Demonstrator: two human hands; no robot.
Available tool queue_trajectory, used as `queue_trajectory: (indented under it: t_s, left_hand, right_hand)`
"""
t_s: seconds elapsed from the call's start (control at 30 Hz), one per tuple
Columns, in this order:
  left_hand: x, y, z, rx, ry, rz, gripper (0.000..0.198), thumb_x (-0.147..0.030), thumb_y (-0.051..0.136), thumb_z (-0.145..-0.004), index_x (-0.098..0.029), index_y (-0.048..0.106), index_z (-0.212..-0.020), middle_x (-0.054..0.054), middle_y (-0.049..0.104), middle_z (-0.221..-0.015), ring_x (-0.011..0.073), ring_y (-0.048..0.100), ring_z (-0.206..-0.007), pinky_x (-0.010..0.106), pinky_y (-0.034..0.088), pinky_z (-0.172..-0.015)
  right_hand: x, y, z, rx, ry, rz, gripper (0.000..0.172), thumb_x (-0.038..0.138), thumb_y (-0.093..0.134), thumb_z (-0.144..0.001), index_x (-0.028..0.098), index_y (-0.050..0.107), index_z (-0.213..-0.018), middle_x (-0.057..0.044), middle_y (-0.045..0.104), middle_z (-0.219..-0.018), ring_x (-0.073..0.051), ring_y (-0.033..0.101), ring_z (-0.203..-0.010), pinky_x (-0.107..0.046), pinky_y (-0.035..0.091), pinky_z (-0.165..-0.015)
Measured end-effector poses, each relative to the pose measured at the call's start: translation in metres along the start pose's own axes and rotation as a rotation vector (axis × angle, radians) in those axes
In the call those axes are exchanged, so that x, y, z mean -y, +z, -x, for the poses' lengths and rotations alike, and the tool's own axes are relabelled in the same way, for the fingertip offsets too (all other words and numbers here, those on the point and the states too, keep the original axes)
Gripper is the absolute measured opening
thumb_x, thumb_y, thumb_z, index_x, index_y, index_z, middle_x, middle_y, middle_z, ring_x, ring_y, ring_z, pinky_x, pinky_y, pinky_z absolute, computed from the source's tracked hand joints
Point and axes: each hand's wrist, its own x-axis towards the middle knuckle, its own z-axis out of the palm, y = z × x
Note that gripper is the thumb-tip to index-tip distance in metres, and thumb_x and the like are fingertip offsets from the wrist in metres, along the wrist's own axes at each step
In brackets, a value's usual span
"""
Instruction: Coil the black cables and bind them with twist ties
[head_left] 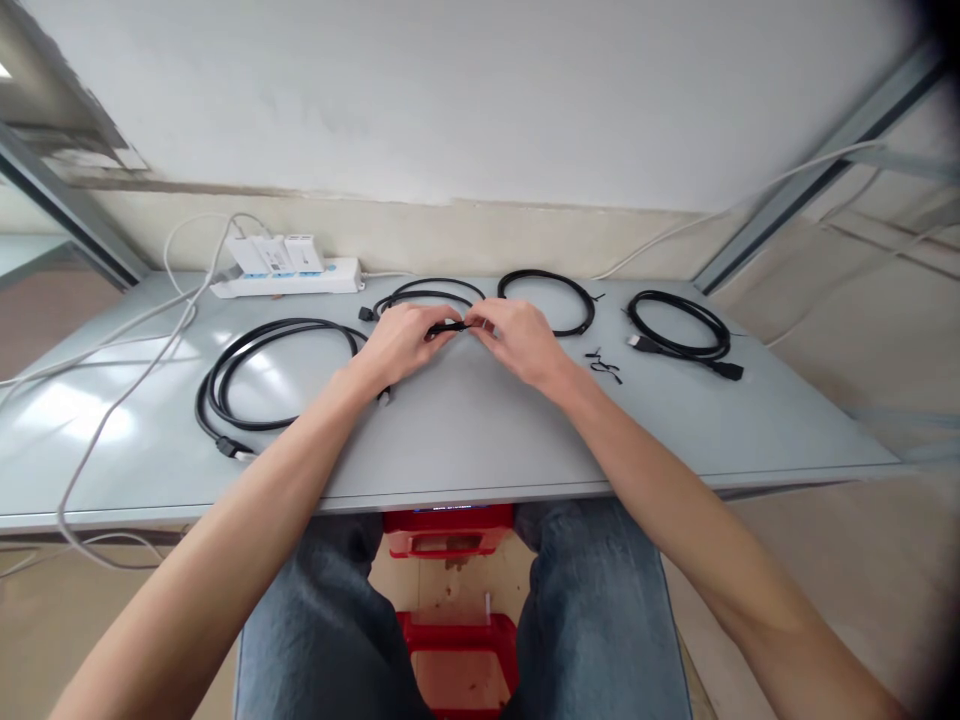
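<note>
A coiled black cable (pixel 431 283) lies at the back middle of the table, its plug end showing on the left. My left hand (pixel 405 342) is closed on a dark bundled stretch of this cable, thumb and fingers pinched around it. Right beside it, my right hand (pixel 521 338) has its fingertips pinched together at the bundle's right end. Whatever small thing sits in that pinch is hidden by the fingers. Several short black ties (pixel 604 368) lie loose to the right of my right hand.
A larger black cable coil (pixel 214 385) lies at left. Behind my right hand is another coil (pixel 585 300), and a cable with connectors (pixel 679 350) lies farther right. A white power strip (pixel 289 283) with adapters stands at the back left. White cords (pixel 142 372) hang over the table's left side.
</note>
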Motion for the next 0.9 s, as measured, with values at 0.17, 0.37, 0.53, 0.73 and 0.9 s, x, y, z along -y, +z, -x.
queue_trajectory:
  t_s: [0.17, 0.37, 0.53, 0.73, 0.9]
  left_hand:
    - [0.001, 0.0, -0.001, -0.004, -0.017, -0.015, 0.037, -0.041, 0.065, -0.111, -0.023, 0.088, -0.134, 0.012, 0.088, -0.099, 0.0327, 0.082, -0.09, 0.041, 0.058, -0.087]
    - [0.004, 0.003, 0.0, -0.036, 0.004, 0.009, 0.036, -0.043, 0.066, -0.111, -0.023, 0.088, -0.132, 0.011, 0.088, -0.1, 0.0311, 0.081, -0.09, 0.039, 0.058, -0.087]
    - [0.004, 0.003, 0.001, -0.044, 0.016, 0.002, 0.035, -0.043, 0.066, -0.111, -0.024, 0.088, -0.131, 0.011, 0.088, -0.098, 0.0303, 0.081, -0.089, 0.038, 0.058, -0.087]
    - [0.001, 0.002, 0.001, -0.045, 0.024, -0.012, 0.036, -0.042, 0.065, -0.111, -0.023, 0.089, -0.131, 0.011, 0.089, -0.099, 0.0299, 0.082, -0.088, 0.038, 0.058, -0.087]
    - [0.0, 0.002, 0.001, -0.029, 0.055, -0.027, 0.037, -0.037, 0.062, -0.111, -0.023, 0.09, -0.13, 0.012, 0.092, -0.107, 0.0306, 0.084, -0.093, 0.038, 0.057, -0.086]
  right_hand:
    - [-0.002, 0.0, -0.001, -0.02, 0.009, -0.008, 0.02, 0.015, 0.062, -0.112, 0.02, 0.082, -0.111, -0.012, 0.087, -0.118, -0.027, 0.075, -0.101, -0.037, 0.049, -0.089]
    - [-0.01, 0.009, -0.005, -0.075, 0.099, -0.322, 0.014, 0.019, 0.069, -0.109, 0.021, 0.078, -0.099, -0.007, 0.083, -0.093, -0.021, 0.069, -0.078, -0.037, 0.053, -0.084]
    - [-0.01, 0.01, -0.005, -0.075, 0.118, -0.386, 0.018, 0.019, 0.065, -0.108, 0.022, 0.072, -0.092, -0.005, 0.079, -0.085, -0.019, 0.065, -0.074, -0.036, 0.05, -0.081]
    - [-0.006, 0.012, -0.006, -0.068, 0.116, -0.384, 0.023, 0.011, 0.06, -0.108, 0.024, 0.063, -0.089, -0.001, 0.072, -0.079, -0.019, 0.059, -0.075, -0.034, 0.045, -0.08]
    - [0.01, 0.004, -0.008, 0.054, 0.396, -0.701, 0.035, 0.009, 0.06, -0.114, 0.022, 0.061, -0.082, 0.0, 0.064, -0.075, -0.014, 0.054, -0.065, -0.028, 0.037, -0.062]
